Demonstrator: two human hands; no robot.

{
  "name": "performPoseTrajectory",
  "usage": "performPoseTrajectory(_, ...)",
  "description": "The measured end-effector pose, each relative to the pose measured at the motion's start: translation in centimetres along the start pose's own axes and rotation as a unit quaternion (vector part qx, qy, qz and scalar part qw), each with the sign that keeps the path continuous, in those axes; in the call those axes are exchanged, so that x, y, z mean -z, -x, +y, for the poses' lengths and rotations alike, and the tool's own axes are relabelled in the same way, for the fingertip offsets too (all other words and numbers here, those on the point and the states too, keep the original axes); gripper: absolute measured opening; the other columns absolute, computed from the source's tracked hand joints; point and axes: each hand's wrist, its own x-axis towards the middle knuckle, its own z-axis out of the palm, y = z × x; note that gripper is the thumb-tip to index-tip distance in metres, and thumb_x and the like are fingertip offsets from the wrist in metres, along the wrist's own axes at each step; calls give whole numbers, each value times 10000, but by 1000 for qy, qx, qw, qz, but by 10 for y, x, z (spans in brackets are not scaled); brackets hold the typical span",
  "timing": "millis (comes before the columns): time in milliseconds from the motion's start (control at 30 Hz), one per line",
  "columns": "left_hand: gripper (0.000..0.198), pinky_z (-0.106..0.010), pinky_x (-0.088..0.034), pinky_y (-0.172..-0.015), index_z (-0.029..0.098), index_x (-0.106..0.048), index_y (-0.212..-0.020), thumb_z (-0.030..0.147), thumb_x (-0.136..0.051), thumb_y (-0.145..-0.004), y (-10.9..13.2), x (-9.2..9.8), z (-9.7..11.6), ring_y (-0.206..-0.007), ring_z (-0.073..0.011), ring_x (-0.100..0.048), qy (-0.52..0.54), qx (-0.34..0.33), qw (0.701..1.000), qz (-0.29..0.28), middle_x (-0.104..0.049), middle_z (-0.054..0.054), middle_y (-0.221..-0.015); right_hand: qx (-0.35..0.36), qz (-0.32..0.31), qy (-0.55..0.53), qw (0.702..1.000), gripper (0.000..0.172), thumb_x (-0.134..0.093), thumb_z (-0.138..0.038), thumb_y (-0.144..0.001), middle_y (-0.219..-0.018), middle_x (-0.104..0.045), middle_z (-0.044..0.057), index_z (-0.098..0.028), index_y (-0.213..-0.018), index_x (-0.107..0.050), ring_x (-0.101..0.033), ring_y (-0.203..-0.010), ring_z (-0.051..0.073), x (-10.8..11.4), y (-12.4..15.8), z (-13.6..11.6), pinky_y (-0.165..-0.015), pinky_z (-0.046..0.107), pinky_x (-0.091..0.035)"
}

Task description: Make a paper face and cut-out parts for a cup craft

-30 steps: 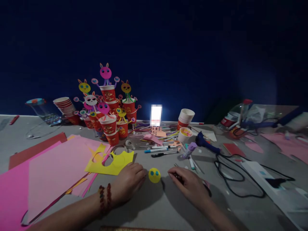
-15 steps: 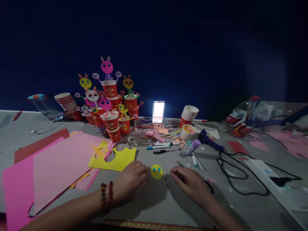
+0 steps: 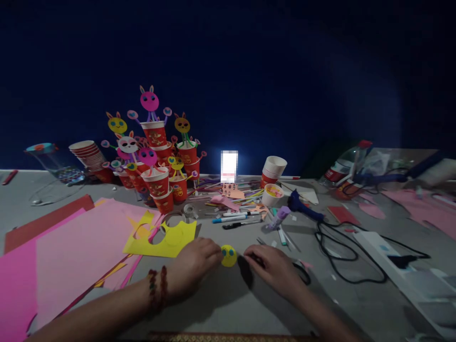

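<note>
A yellow paper circle (image 3: 228,257) with two blue eyes lies on the table between my hands. My left hand (image 3: 197,263), wearing a beaded bracelet, has its fingers curled together. Its fingertips reach the circle's left edge, and whatever is under them is hidden. To the right of the circle, my right hand (image 3: 269,267) is closed in a pinch, a little apart from the circle. What it pinches cannot be made out. Yellow paper with round cutouts (image 3: 174,240) lies behind my left hand. Black-handled scissors (image 3: 302,273) are partly hidden beside my right hand.
Red paper cups (image 3: 156,183) bearing paper animal figures stand at the back left. Large pink sheets (image 3: 78,256) cover the left side. Pens (image 3: 237,224), a purple glue stick (image 3: 279,218) and a blue glue gun (image 3: 306,209) lie ahead. A black cable (image 3: 351,280) coils at right.
My left hand has moved right, up to the yellow circle's edge. My right hand stays pinched and is slightly nearer the circle. The whole view has shifted a little.
</note>
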Motion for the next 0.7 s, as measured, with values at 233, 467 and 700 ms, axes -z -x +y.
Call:
performPoseTrajectory(233, 172, -384, -464, -880, 156, -620, -1066, 196, -526, -928, -65, -9, -46, -1049, -267, -558, -89, 134, 987, 10, -627, -116, -1053, 27, 31, -2, 999, 187, -495, -255, -953, -800, -729, 40, -215, -894, -668, -673, -759, 206, -13, -8, -4, -670, 283, -463)
performPoseTrajectory(467, 163, -386, -469, -888, 160, -640, -1011, 152, -494, -937, -83, -14, -49, -1032, -256, -568, -97, 130, 987, -3, -637, -115, -1031, 35, 105, -12, 994, 235, -462, -314, -976, -796, -741, 54, -217, -914, -666, -680, -741, 204, -20, -6, 4, -693, 300, -481)
performPoseTrajectory(700, 183, -359, -486, -881, 142, -654, -995, 107, -490, -921, -112, -17, -53, -1069, -252, -585, -93, 148, 984, -27, -641, -135, -1063, 45, 118, -29, 992, 214, -476, -296, -971, -841, -751, 53, -210, -937, -669, -676, -746, 195, -22, -5, 9, -701, 298, -480)
